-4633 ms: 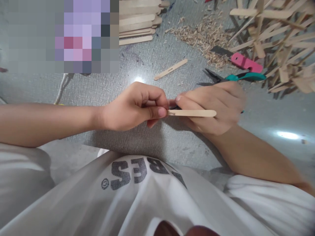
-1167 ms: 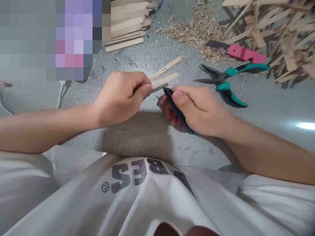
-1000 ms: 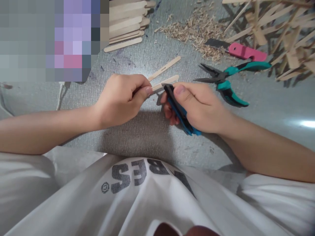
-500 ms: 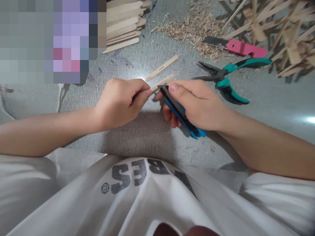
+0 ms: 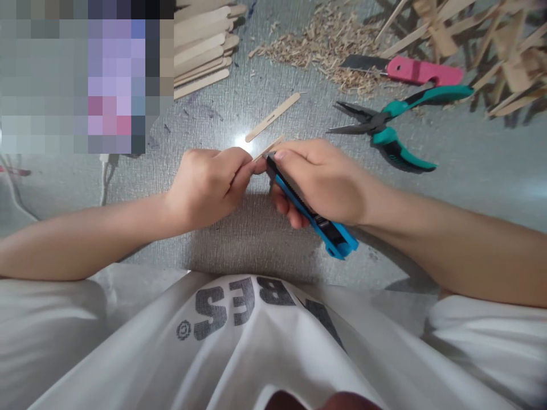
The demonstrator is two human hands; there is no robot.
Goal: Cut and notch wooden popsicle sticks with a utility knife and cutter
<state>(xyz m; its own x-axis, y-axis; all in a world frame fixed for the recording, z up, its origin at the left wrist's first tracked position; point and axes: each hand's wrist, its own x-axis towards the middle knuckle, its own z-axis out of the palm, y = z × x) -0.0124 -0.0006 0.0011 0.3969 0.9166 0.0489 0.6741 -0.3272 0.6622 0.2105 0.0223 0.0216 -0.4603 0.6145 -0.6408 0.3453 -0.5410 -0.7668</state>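
My left hand (image 5: pixel 205 185) pinches one end of a flat wooden stick (image 5: pixel 268 149) between thumb and fingers. Most of the stick is hidden behind my right hand. My right hand (image 5: pixel 318 179) is wrapped round a blue utility knife (image 5: pixel 318 219), thumb along its top. The knife's tip rests against the stick right beside my left fingertips. Both hands hover just above the grey textured floor (image 5: pixel 256 239), in front of my white shirt.
A second stick with a slot (image 5: pixel 272 117) lies just beyond the hands. Teal-handled pliers (image 5: pixel 387 128) and a pink utility knife (image 5: pixel 405 68) lie at the right. Wood shavings (image 5: pixel 318 42), a stack of sticks (image 5: pixel 200 48) and a stick structure (image 5: pixel 491 40) are farther back.
The stick turned from pointing right to angling away. My right hand brought the blue knife up to it, and the knife tip has closed in on my left fingertips.
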